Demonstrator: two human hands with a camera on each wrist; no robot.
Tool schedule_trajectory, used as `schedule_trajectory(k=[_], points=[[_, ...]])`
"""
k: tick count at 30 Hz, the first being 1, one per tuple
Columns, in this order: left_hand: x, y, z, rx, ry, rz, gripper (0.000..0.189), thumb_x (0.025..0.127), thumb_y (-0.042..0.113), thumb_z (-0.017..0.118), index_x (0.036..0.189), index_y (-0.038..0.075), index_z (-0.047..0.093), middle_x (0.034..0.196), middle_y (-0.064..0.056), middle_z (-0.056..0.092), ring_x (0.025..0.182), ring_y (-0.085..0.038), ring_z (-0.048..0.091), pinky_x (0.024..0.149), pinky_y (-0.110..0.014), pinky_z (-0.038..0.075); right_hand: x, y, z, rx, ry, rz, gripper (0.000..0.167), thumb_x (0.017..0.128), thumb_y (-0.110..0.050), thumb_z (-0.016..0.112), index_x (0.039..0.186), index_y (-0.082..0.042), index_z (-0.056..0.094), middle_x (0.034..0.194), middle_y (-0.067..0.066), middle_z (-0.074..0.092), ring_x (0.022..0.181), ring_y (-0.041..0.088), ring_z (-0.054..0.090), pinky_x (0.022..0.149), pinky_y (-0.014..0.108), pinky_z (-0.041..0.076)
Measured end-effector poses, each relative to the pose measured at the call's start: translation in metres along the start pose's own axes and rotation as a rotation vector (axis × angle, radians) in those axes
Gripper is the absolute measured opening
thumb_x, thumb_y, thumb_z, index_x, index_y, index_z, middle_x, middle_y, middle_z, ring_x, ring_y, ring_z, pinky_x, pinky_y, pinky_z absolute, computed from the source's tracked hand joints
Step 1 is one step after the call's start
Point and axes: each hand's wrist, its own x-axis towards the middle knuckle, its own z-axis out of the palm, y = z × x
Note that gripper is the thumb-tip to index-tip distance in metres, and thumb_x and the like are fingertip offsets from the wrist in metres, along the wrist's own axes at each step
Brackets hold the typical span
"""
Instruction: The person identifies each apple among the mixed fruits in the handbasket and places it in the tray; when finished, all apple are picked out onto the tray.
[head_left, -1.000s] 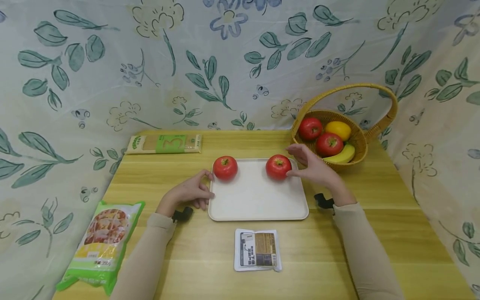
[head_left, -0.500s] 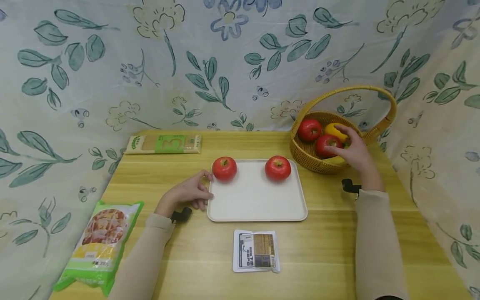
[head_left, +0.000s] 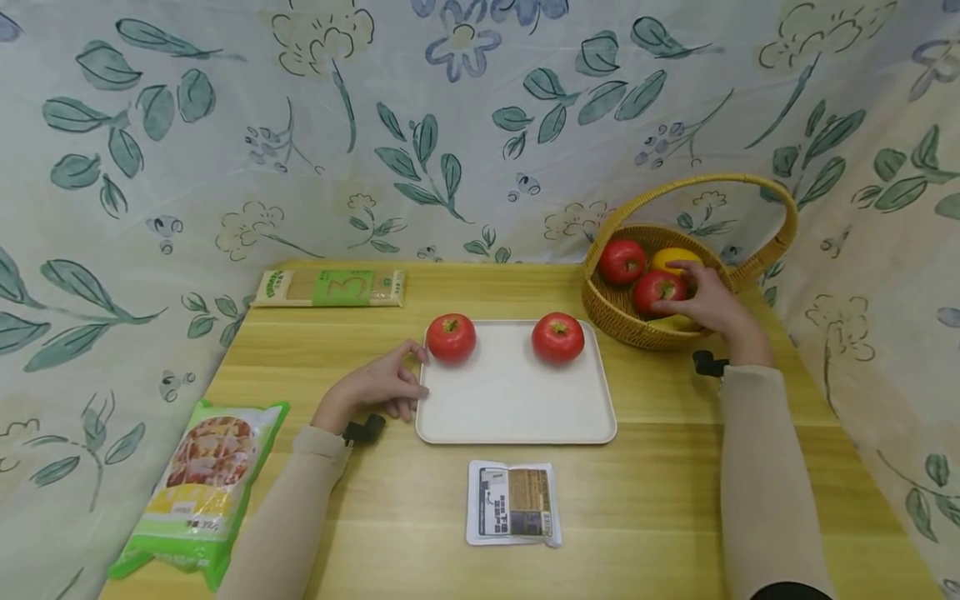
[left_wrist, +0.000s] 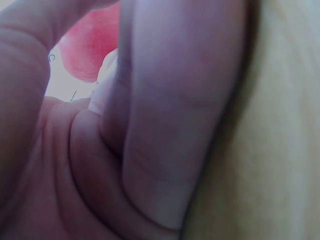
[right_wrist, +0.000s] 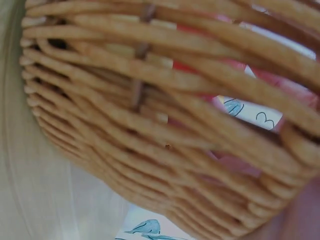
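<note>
My right hand (head_left: 712, 300) reaches into the wicker basket (head_left: 633, 332), thumb and fingers curled round a red apple (head_left: 660, 288). In the right wrist view the basket's woven wall (right_wrist: 125, 115) hides most of that hand. Another apple (head_left: 622, 262), a yellow lemon (head_left: 672, 257) and a partly covered banana (head_left: 670, 323) share the basket. On the white tray (head_left: 517, 404) sit two more apples, one at the back left (head_left: 451, 338) and one at the back right (head_left: 558, 338). My left hand (head_left: 377, 385) rests at the tray's left rim, fingers loosely bent, index finger and thumb tips touching the edge.
A noodle packet (head_left: 330, 287) lies at the back left of the wooden table (head_left: 637, 500). The green-edged food bag (head_left: 198, 492) is at the front left. In front of the tray lies a small white sachet (head_left: 513, 503). Floral cloth (head_left: 465, 150) hangs behind.
My right hand has left the apple at the tray's back right and moved right to the basket, where its fingers have closed round an apple. The left hand has stayed put.
</note>
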Motion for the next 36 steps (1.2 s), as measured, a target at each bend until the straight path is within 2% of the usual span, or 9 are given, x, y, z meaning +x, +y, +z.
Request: schedule_trajectory(k=[3,6,12,18,29,36], points=[[0.000,0.000,0.000,0.003,-0.001,-0.001,0.060,0.096,0.020,0.078,0.139,0.013,0.037,0.074,-0.008,0.073,0.057,-0.018,0.071,0.051,-0.027,0.057,0.001,0.000,-0.001,-0.034,-0.007,0.006,0.094,0.096,-0.038,0.079,0.165,-0.004,0.025,0.154,0.039,0.039,0.146,0.054,0.028,0.119,0.071,0.032],[0.000,0.001,0.001,0.003,-0.002,-0.002,0.061,0.096,0.020,0.079,0.139,0.013,0.037,0.075,-0.008,0.073,0.057,-0.018,0.072,0.051,-0.027,0.057,0.002,0.001,-0.001,-0.074,-0.001,0.011,0.093,0.096,-0.039,0.080,0.164,-0.004,0.027,0.153,0.041,0.038,0.144,0.054,0.027,0.118,0.072,0.031],[-0.001,0.003,0.001,0.003,0.000,-0.003,0.061,0.095,0.021,0.079,0.139,0.014,0.037,0.075,-0.008,0.073,0.057,-0.018,0.072,0.051,-0.027,0.057,0.005,0.004,-0.001,-0.147,0.006,0.027,0.095,0.093,-0.044,0.082,0.162,-0.005,0.030,0.152,0.043,0.030,0.139,0.057,0.034,0.116,0.077,0.033],[0.000,0.003,0.000,0.006,0.005,-0.009,0.060,0.096,0.021,0.078,0.139,0.015,0.037,0.075,-0.008,0.073,0.057,-0.018,0.072,0.051,-0.027,0.057,0.008,0.001,0.001,-0.190,0.009,0.017,0.094,0.093,-0.040,0.082,0.162,-0.006,0.028,0.151,0.043,0.031,0.136,0.058,0.038,0.115,0.078,0.034],[0.003,-0.001,-0.001,0.011,-0.001,-0.007,0.061,0.095,0.021,0.079,0.139,0.014,0.037,0.074,-0.008,0.073,0.056,-0.018,0.071,0.051,-0.027,0.057,0.005,-0.003,0.006,-0.190,0.032,0.038,0.095,0.094,-0.044,0.080,0.166,-0.010,0.027,0.155,0.041,0.038,0.137,0.060,0.040,0.116,0.077,0.034],[0.003,-0.001,-0.001,0.019,0.001,-0.011,0.061,0.095,0.021,0.079,0.139,0.014,0.037,0.075,-0.008,0.073,0.057,-0.019,0.072,0.051,-0.027,0.058,0.004,0.000,0.009,-0.166,0.079,0.046,0.093,0.092,-0.042,0.083,0.165,-0.012,0.033,0.158,0.040,0.039,0.140,0.060,0.041,0.118,0.076,0.033]])
